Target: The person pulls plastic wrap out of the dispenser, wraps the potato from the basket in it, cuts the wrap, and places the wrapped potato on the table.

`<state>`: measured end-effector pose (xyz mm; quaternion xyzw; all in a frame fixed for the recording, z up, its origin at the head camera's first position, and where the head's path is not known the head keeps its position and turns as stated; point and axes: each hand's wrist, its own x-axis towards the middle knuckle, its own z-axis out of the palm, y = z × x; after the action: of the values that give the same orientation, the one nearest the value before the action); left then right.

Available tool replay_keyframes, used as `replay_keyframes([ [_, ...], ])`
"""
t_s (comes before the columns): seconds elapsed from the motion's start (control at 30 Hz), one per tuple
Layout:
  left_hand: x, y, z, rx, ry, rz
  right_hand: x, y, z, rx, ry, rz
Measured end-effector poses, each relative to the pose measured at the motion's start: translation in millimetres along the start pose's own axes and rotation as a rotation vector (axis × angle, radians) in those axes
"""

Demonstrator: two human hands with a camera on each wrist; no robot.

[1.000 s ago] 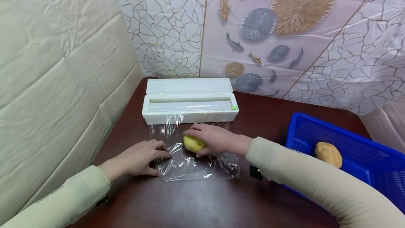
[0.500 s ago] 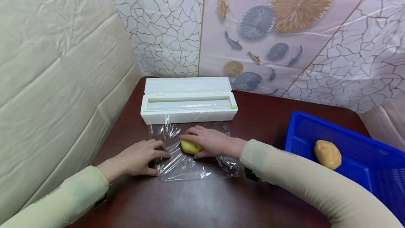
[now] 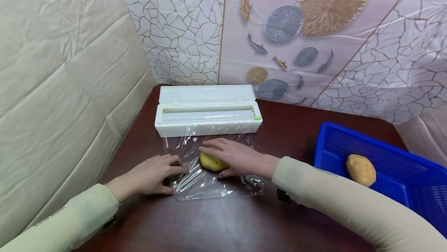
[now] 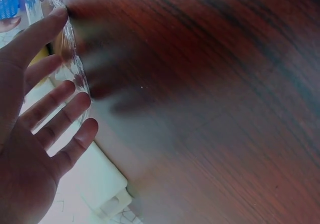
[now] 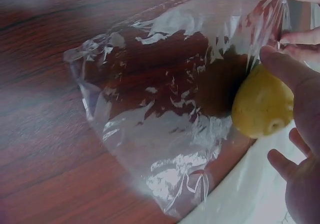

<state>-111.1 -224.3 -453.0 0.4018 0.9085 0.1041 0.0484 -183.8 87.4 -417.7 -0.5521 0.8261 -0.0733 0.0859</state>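
Observation:
My left hand (image 3: pixel 153 174) rests at the left edge of a clear sheet of plastic wrap (image 3: pixel 216 190), fingers spread and pressing the film to the table. In the left wrist view the left fingers (image 4: pixel 60 121) look extended and relaxed. My right hand (image 3: pixel 241 157) holds a yellow pear-like fruit (image 3: pixel 211 163) on the wrap, fingers over its far side and thumb on the near side. The right wrist view shows the fruit (image 5: pixel 262 104) beside the thumb, with folds in the film running toward the left fingertips.
Behind the hands stands an open white dispenser box (image 3: pixel 209 129) with a film roll (image 3: pixel 206 116) and a small green cutter (image 3: pixel 257 117); the wrap runs from it. A blue basket (image 3: pixel 324 127) at right holds a tan, potato-like item (image 3: pixel 361 170).
The right hand and the fruit shifted a little left, then the hand came slightly back right, showing more of the fruit. The left hand stayed in place on the film.

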Motion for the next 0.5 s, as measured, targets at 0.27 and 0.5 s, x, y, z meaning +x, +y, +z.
replay_keyframes([
  [0.27,-0.3,0.0,-1.6,-0.001,0.033,-0.003,-35,0,-21,-0.018,0.099,0.01],
  [0.5,-3.0,2.3,-4.8,0.021,0.063,0.021,-66,-4,-31,-0.107,0.018,0.042],
])
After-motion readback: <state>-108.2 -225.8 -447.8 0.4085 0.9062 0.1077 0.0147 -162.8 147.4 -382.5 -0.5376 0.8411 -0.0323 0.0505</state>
